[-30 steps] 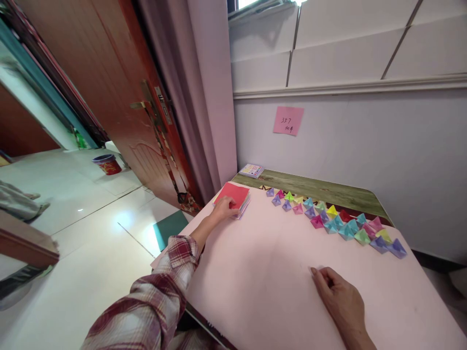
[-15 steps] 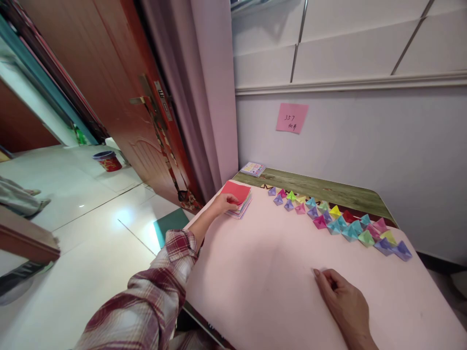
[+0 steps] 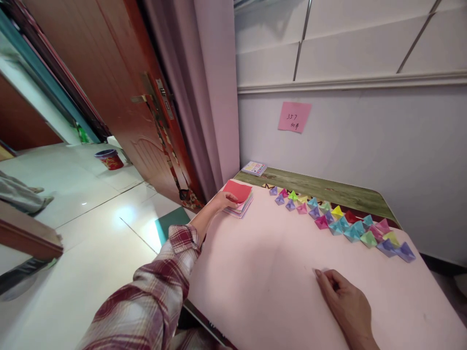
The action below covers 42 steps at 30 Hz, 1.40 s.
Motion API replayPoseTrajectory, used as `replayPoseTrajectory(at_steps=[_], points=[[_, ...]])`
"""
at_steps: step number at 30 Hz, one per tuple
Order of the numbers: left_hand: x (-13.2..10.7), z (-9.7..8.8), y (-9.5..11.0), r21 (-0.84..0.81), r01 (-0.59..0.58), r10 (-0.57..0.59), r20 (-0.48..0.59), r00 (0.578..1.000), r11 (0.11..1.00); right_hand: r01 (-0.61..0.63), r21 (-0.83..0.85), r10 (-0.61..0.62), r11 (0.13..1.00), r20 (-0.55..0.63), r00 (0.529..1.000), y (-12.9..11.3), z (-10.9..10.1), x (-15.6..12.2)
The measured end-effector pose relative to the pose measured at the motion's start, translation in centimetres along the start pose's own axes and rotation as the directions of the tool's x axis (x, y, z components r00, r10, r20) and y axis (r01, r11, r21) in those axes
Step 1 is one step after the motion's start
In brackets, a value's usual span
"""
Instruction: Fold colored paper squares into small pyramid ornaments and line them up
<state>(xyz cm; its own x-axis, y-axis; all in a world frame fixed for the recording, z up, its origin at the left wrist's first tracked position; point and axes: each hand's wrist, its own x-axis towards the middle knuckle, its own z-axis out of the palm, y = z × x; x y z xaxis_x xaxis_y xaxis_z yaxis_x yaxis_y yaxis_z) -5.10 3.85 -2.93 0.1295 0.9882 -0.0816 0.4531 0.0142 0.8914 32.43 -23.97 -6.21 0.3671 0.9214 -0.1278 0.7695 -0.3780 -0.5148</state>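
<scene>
At the far left corner of the pink tabletop (image 3: 270,272) lies a stack of square colored paper (image 3: 239,190) with a red sheet on top. My left hand (image 3: 226,200) reaches to its front edge, thumb and fingers closed at the red sheet's near edge; lower sheets in several colors show beneath. My right hand (image 3: 346,301) rests near the front of the table, its fingers curled together and nothing visible in them. Small folded paper boats (image 3: 353,231) in many colors stand in rows along the back right.
A packet (image 3: 254,168) lies on the green wood-look strip (image 3: 321,183) at the back. A pink note (image 3: 295,116) is stuck on the wall. Left of the table are a door (image 3: 120,97), a bucket (image 3: 109,159) and a person's legs (image 3: 22,194).
The view has shifted very slightly. My left hand stays at the paper stack and my right hand has barely moved.
</scene>
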Motion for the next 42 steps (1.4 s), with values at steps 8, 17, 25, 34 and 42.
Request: replayPoseTrajectory(at_steps=[8,17,25,34,42], points=[[-0.3,-0.5,1.1,0.084,0.011,-0.011,-0.006,1.000,0.996,0.027,-0.003,-0.027,1.000,-0.031,0.999,0.2,0.1,0.0],[-4.2,1.5,7.2,0.433,-0.194,0.292,-0.173,0.941,0.880,0.051,0.048,-0.046,0.998,-0.107,0.993,0.5,0.6,0.0],[-12.8,14.9,6.5,0.507,-0.806,0.750,0.394,0.531,0.305,0.110,0.328,0.022,0.938,-0.375,0.927,0.7,1.4,0.8],[-15.1,19.1,4.5,0.259,-0.778,0.695,0.351,0.628,0.573,0.332,0.194,-0.203,0.923,-0.489,0.848,1.1,1.3,1.6],[-15.5,18.8,4.5,0.203,-0.785,0.687,0.390,0.613,0.585,0.430,0.054,-0.380,0.901,-0.381,0.843,1.5,1.3,1.5]])
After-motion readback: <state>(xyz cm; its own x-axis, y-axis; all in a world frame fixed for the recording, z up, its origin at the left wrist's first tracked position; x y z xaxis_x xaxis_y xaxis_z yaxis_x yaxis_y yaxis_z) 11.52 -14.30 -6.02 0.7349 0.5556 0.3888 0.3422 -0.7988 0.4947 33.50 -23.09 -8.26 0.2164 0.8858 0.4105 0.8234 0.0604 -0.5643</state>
